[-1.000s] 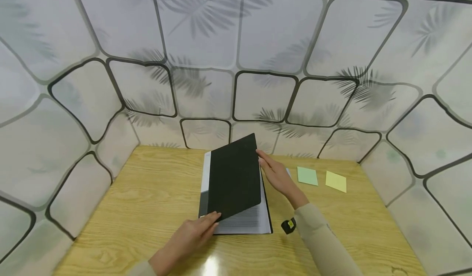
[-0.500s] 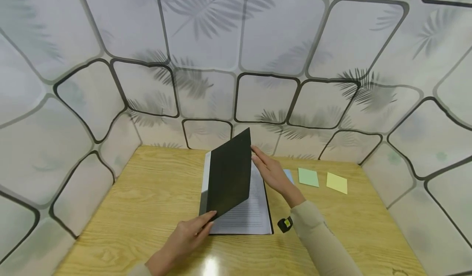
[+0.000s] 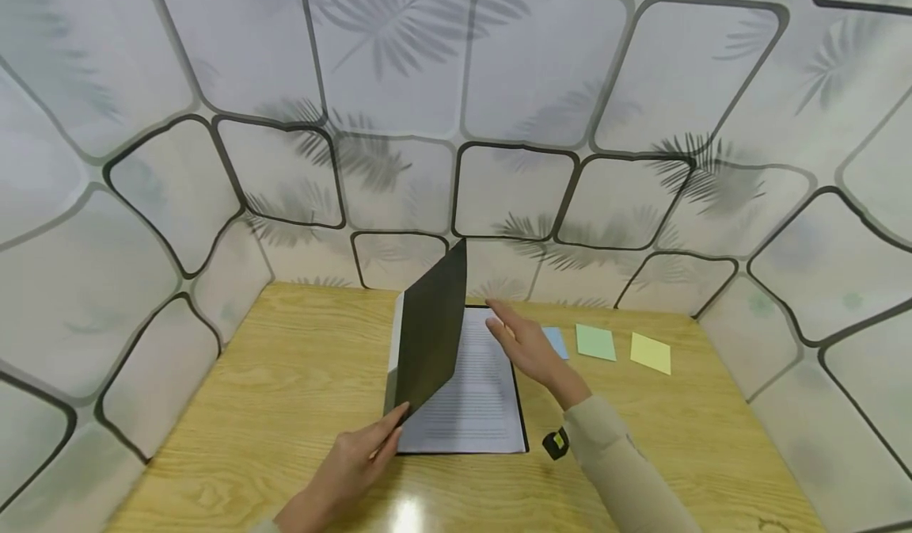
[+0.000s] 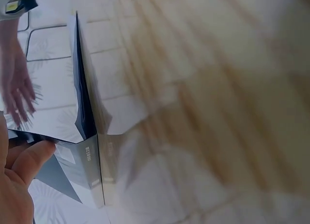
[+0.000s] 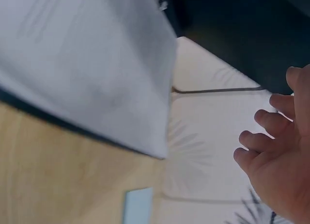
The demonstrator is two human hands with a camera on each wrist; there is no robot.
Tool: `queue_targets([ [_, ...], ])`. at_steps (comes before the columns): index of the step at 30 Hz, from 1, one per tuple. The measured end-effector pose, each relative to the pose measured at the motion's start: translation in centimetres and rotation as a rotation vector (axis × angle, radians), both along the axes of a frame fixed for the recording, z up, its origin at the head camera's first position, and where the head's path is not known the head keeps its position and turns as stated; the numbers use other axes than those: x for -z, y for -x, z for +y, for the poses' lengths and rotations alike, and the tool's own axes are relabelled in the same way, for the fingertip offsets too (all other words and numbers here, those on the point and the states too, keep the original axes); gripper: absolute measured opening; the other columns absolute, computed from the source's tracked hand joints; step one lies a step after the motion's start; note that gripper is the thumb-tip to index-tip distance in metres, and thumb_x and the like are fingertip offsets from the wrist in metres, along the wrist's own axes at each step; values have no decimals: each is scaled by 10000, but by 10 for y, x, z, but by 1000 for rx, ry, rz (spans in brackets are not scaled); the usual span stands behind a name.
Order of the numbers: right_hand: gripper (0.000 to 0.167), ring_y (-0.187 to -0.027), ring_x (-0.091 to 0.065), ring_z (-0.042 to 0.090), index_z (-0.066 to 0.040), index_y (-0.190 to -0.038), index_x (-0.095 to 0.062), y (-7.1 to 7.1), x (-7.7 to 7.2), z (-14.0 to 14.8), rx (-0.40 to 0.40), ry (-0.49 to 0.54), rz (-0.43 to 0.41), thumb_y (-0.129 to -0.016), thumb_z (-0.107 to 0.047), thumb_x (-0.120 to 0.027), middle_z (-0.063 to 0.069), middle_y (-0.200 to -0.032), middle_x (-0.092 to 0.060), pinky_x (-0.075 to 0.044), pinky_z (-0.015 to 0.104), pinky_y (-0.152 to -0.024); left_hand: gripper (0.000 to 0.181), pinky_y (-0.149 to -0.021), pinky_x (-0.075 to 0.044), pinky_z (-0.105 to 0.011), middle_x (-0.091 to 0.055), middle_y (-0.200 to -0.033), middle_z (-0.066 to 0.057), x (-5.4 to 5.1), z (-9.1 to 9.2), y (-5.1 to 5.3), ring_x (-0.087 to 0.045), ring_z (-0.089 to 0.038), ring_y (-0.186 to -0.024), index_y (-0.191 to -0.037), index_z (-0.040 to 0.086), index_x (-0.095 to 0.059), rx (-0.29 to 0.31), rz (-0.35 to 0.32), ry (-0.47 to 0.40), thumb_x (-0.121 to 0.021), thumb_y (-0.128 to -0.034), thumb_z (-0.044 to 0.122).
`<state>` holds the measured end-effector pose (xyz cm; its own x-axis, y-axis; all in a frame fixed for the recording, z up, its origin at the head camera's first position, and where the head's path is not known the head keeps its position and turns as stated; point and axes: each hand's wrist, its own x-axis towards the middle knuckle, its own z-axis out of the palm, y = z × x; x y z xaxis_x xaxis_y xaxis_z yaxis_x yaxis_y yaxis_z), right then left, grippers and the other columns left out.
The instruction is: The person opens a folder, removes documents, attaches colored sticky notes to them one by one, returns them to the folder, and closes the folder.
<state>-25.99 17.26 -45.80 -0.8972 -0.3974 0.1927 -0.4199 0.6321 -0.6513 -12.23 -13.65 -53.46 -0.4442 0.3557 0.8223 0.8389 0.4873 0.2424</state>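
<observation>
A black folder lies on the wooden table with its front cover (image 3: 431, 331) raised and leaning left over the spine (image 4: 80, 166). Printed white sheets (image 3: 484, 414) show inside it. My left hand (image 3: 349, 458) pinches the cover's lower edge near the spine, with the thumb and fingers on either side. To the right, my right hand (image 3: 530, 351) hovers over the sheets' upper right edge, fingers extended. In the head view a gap separates it from the cover. The right wrist view has the right hand (image 5: 276, 151) beside the dark cover.
Right of the folder lie a blue sticky note (image 3: 556, 343), a green sticky note (image 3: 595, 342) and a yellow sticky note (image 3: 651, 353). A small black device (image 3: 556, 443) is at the right wrist. Patterned walls (image 3: 513, 192) enclose the wooden table (image 3: 285, 382) at the back and sides.
The cover has swung upward and left, uncovering more of the printed sheets and the blue note. My right hand has come away from its edge. My left hand has shifted slightly left with the cover.
</observation>
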Motion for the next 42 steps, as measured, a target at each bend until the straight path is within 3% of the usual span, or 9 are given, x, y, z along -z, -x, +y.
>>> queue_targets([
  [11, 582, -1569, -312, 462, -31, -1611, -412, -3, 48, 8, -6, -159, -69, -1132, -354, -486, 265, -1671, -360, -297, 640, -1254, 355, -734, -609, -157, -803, -1028, -199, -1, -9, -12, -799, -171, -835, -1342, -73, -677, -61, -47, -56, -543, -1113, 163],
  [14, 564, -1566, -304, 484, -29, -1593, -446, -2, 60, 9, -7, -250, -80, -1120, -328, -520, 271, -1660, -378, -292, 638, -1258, 324, -772, -611, -169, -793, -1077, -215, -1, -11, -15, -796, -223, -903, -1332, -74, -685, -90, -84, -74, -662, -1024, 25],
  [18, 554, -1554, -318, 497, -27, -1571, -480, -3, 72, 10, -17, -362, -80, -1104, -315, -558, 266, -1654, -391, -304, 628, -1257, 461, -782, -600, -149, -777, -1113, -217, 1, -15, -20, -770, -198, -970, -1317, -60, -703, -151, -146, -111, -767, -863, -107],
  [23, 554, -1535, -333, 523, 23, -1541, -500, -5, 75, 11, -35, -383, -66, -1096, -299, -575, 309, -1628, -403, -286, 651, -1256, 411, -766, -590, -123, -768, -1080, -249, 7, -17, -20, -736, -76, -1015, -1261, -88, -725, -176, -110, -205, -796, -855, -90],
  [27, 559, -1535, -326, 529, 33, -1532, -506, -6, 74, 10, -34, -404, -52, -1093, -305, -580, 310, -1620, -414, -261, 685, -1250, 475, -775, -580, -119, -737, -1064, -310, 12, -17, -21, -676, -31, -1087, -1202, -149, -722, -166, -92, -289, -812, -738, -195],
  [30, 562, -1537, -321, 530, 27, -1530, -510, -7, 75, 8, -24, -421, -46, -1089, -313, -586, 302, -1617, -425, -256, 700, -1244, 543, -734, -578, -108, -726, -1041, -341, 14, -18, -21, -687, 5, -1047, -1185, -164, -721, -174, -107, -338, -800, -657, -265],
  [33, 571, -1532, -331, 530, 26, -1530, -508, -7, 77, 8, -16, -438, -38, -1088, -325, -586, 300, -1612, -434, -267, 694, -1243, 581, -698, -572, -91, -726, -1041, -345, 14, -20, -23, -697, 49, -999, -1203, -156, -718, -194, -130, -374, -782, -643, -296],
  [37, 590, -1538, -334, 512, 18, -1542, -496, -7, 79, 8, -7, -453, -40, -1090, -352, -578, 287, -1620, -431, -270, 670, -1255, 563, -648, -557, -72, -767, -969, -298, 15, -22, -26, -705, 94, -904, -1185, -151, -729, -263, -153, -406, -769, -647, -314],
  [42, 594, -1540, -328, 513, 21, -1542, -494, -8, 76, 8, -14, -453, -46, -1090, -354, -578, 293, -1619, -428, -261, 659, -1264, 508, -632, -557, -76, -771, -926, -295, 13, -22, -29, -716, 94, -803, -1188, -144, -732, -323, -207, -473, -755, -707, -305],
])
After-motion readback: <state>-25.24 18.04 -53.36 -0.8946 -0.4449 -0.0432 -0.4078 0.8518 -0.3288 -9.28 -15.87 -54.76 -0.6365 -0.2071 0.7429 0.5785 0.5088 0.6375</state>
